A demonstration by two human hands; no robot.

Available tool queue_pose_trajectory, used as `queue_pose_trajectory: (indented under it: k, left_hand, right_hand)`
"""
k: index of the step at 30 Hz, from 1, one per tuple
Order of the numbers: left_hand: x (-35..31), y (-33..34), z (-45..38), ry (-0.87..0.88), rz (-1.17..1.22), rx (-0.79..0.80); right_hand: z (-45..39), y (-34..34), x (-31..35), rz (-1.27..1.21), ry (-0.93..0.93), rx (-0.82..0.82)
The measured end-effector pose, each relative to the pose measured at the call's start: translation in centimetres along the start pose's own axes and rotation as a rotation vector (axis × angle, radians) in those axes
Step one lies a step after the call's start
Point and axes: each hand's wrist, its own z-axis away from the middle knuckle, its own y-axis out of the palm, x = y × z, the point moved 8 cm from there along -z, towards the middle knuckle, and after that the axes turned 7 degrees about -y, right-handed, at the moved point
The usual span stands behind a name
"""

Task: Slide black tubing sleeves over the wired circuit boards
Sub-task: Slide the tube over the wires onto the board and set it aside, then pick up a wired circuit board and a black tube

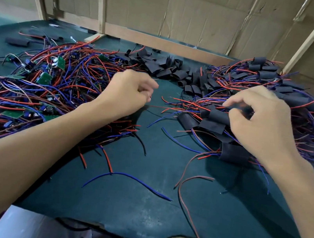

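Note:
A tangle of bare green circuit boards (44,78) with red and blue wires covers the left of the green mat. Loose black tubing sleeves (164,66) lie heaped at the back centre. Boards covered with sleeves (266,74) are piled on the right. My left hand (129,92) hovers beside the bare-board pile with its fingers curled; a thin wire end pokes out at its fingertips. My right hand (260,123) is over the near end of the right pile, thumb and fingers pinching a blurred black sleeve (244,110). Another sleeved board (219,116) lies just below that hand.
Stray red and blue wires (128,178) lie on the green mat (148,206) between my forearms. A wooden frame (164,42) backed with cardboard closes off the far edge. The mat's torn front edge (134,233) runs close to my body.

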Motion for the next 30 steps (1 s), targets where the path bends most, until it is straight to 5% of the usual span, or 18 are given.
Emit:
queue_pose_trajectory:
  k: [4, 11, 18, 22, 27, 30]
  left_hand:
    - [-0.2, -1.4, -0.4, -0.028, 0.413, -0.041]
    - [-2.1, 0.2, 0.7, -0.105, 0.985, 0.272]
    - [-7.9, 4.2, 6.0, 0.081, 1.077, 0.934]
    - [-8.8, 6.0, 8.5, 0.073, 1.167, 1.149]
    - [-8.0, 5.7, 8.0, 0.035, 1.235, 1.146]
    - [-6.8, 4.8, 5.5, -0.021, 1.177, 0.799]
  right_hand:
    - [0.2, 0.2, 1.0, -0.091, -0.033, -0.031]
    - [0.4, 0.7, 3.0, -0.099, -0.163, -0.018]
    - [0.9, 3.0, 4.4, -0.145, -0.268, 0.211]
    - [1.8, 3.9, 6.7, -0.336, -0.35, 0.322]
    - [2.2, 4.7, 7.1, -0.368, -0.394, 0.279]
    - [1.8, 4.5, 5.8, -0.375, -0.299, 0.189]
